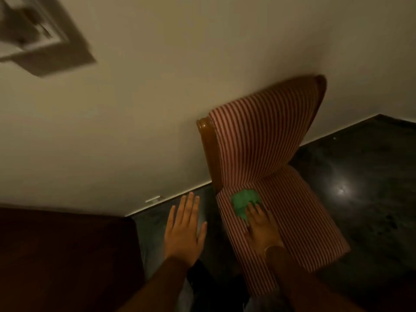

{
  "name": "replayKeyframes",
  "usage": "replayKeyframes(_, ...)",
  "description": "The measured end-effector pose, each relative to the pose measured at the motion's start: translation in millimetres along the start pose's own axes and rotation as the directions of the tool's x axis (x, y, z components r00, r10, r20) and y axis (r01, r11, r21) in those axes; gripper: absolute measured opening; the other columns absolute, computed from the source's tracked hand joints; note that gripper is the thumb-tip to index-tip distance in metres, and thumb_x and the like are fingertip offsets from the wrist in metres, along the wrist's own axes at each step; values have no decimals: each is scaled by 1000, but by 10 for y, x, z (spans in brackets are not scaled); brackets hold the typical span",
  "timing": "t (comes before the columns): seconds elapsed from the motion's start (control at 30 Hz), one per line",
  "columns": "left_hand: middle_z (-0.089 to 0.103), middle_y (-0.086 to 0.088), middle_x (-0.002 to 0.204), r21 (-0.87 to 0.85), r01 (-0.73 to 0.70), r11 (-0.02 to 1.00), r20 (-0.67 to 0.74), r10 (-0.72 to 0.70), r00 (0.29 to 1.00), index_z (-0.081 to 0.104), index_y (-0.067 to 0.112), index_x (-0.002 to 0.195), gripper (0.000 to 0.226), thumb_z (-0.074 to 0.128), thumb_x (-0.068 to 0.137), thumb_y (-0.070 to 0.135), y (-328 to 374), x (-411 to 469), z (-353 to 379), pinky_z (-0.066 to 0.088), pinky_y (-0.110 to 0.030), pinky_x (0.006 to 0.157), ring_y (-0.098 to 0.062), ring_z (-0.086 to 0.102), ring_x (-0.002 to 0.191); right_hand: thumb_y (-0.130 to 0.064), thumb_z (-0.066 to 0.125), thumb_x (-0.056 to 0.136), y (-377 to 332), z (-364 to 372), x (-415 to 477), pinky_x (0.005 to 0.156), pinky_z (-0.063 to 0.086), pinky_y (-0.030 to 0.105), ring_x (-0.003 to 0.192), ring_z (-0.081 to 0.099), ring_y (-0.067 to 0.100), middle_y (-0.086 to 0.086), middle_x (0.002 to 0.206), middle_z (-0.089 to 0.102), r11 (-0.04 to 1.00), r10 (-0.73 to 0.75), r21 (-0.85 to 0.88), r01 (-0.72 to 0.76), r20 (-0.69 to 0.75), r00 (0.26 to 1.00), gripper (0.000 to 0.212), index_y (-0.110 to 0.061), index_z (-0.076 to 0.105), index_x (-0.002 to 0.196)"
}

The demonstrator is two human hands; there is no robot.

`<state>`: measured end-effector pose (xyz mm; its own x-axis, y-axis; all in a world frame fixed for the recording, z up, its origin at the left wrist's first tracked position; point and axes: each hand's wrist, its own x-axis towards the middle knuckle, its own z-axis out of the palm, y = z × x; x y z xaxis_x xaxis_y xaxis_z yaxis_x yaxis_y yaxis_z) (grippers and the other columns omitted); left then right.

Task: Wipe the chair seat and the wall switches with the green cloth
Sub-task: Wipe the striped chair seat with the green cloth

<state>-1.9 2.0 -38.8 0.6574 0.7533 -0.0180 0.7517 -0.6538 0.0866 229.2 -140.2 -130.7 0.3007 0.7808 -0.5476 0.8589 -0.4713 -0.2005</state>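
A chair with red-and-white striped upholstery stands against the cream wall; its seat [299, 212] slopes toward me and its backrest [261, 136] has a brown wooden frame. The green cloth [244, 202] lies crumpled on the seat's rear left part. My right hand [262, 226] rests flat on the seat with its fingers pressing the cloth's near edge. My left hand [184, 228] hovers over the dark floor left of the chair, empty, fingers spread. The wall switch plate [42, 41] shows blurred at the upper left.
A dark maroon piece of furniture [67, 255] fills the lower left. Glossy dark floor [360, 188] surrounds the chair, with a light reflection on the right. A small white fitting [154, 199] sits at the wall's base.
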Motion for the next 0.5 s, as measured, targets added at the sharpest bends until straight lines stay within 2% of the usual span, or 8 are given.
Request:
replayKeyframes(0.1, 40, -11, 178, -10, 15, 1000, 60, -14, 998, 46, 9, 171, 78, 60, 104, 47, -57, -94, 376, 25, -49, 131, -31, 40, 164, -35, 42, 106, 64, 186, 280, 133, -5, 50, 166, -9, 22, -1, 179, -10, 1000, 11, -13, -11, -2, 1000, 80, -20, -4, 170)
replayKeyframes(0.23, 35, -10, 181, -13, 61, 998, 77, -60, 995, 42, 11, 173, 77, 57, 107, 47, -142, -133, 658, 30, -52, 135, -29, 34, 168, -33, 44, 105, 4, 174, 653, 134, -3, 53, 166, -11, 25, 2, 179, -13, 997, -49, -63, 50, 13, 999, 84, -20, -9, 170)
replayKeyframes(0.33, 32, -8, 183, -37, 49, 998, 107, -45, 993, 38, 12, 176, 77, 53, 110, 49, -182, -128, 771, 19, -49, 137, -27, 29, 170, -32, 48, 106, -68, 142, 815, 136, 3, 51, 167, -9, 27, 4, 179, -11, 998, -37, -50, 39, 43, 998, 86, -19, -8, 169)
replayKeyframes(0.4, 31, -7, 184, -25, 39, 999, 123, -35, 992, 37, 14, 176, 76, 51, 110, 49, -238, -147, 792, 17, -48, 138, -25, 26, 171, -31, 49, 107, -99, 155, 896, 136, 8, 49, 167, -1, 28, 5, 179, -5, 999, -10, -39, 11, 27, 1000, 83, -19, -4, 170)
replayKeyframes(0.5, 33, -6, 183, 11, 39, 999, 123, -40, 992, 41, 14, 175, 75, 51, 109, 49, -330, -153, 689, 21, -49, 135, -25, 28, 170, -32, 41, 112, -100, 146, 993, 136, 10, 48, 166, 12, 27, 5, 178, 13, 999, 6, 53, -1, -92, 996, 65, -21, 13, 170)
